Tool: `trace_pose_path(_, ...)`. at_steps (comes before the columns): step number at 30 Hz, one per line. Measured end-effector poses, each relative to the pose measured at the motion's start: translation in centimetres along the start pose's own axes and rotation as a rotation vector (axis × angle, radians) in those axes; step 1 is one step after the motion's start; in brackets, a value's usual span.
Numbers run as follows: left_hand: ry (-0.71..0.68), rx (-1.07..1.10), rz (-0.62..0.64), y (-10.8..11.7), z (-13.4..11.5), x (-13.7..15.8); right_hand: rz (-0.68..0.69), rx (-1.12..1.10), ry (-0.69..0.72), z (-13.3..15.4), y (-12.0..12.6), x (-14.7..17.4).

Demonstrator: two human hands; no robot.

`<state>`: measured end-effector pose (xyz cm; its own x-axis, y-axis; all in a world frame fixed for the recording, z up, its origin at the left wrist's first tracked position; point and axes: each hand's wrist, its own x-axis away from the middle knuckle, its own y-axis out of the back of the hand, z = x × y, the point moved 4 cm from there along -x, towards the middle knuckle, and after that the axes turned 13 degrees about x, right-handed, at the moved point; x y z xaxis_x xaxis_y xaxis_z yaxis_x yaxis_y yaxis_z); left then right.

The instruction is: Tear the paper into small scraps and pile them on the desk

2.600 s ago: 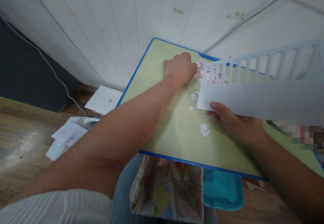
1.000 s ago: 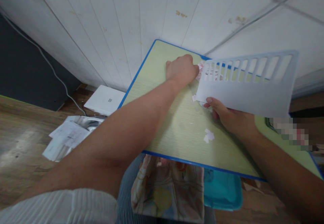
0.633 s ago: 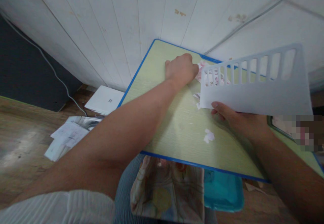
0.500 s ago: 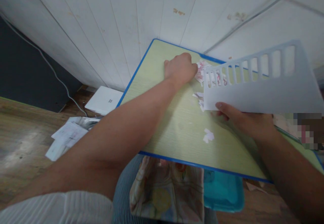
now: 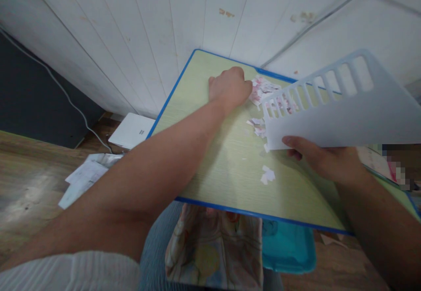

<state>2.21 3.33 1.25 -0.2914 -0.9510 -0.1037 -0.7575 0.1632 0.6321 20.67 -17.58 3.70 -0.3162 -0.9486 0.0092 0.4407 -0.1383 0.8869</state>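
White board [image 5: 348, 118], probably light and stiff (hold its solid edge), pinched by right hand [image 5: 324, 159]; left hand [image 5: 230, 87] curled, grip unclear.

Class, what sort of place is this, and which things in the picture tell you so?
Probably a room in a home, though it could be a small workroom. A blue-edged table with paper scraps on it stands by a white panelled wall, and the floor looks like wood.
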Motion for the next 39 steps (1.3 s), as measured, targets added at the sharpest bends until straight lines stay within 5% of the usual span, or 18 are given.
trace_pose_path(8,0.006,0.021,-0.002,-0.1,0.1,-0.1,0.028,-0.025,-0.024,-0.1,0.1,0.3)
trace_pose_path(14,0.032,0.031,-0.007,-0.4,0.4,-0.5,0.093,-0.069,0.156,0.7,0.2,1.4)
trace_pose_path(20,-0.019,-0.001,-0.047,-0.3,0.1,-0.3,0.018,-0.131,-0.045,0.3,0.3,1.1)
trace_pose_path(29,-0.003,0.030,-0.026,-0.5,0.2,-0.5,0.110,-0.031,-0.019,0.8,-1.3,0.6)
trace_pose_path(34,0.011,0.031,-0.012,-0.3,0.1,-0.5,0.157,-0.014,0.147,2.6,-2.5,0.3)
trace_pose_path(39,-0.011,0.046,-0.033,-0.2,0.1,-0.4,-0.027,-0.189,0.090,1.6,-1.5,-0.5)
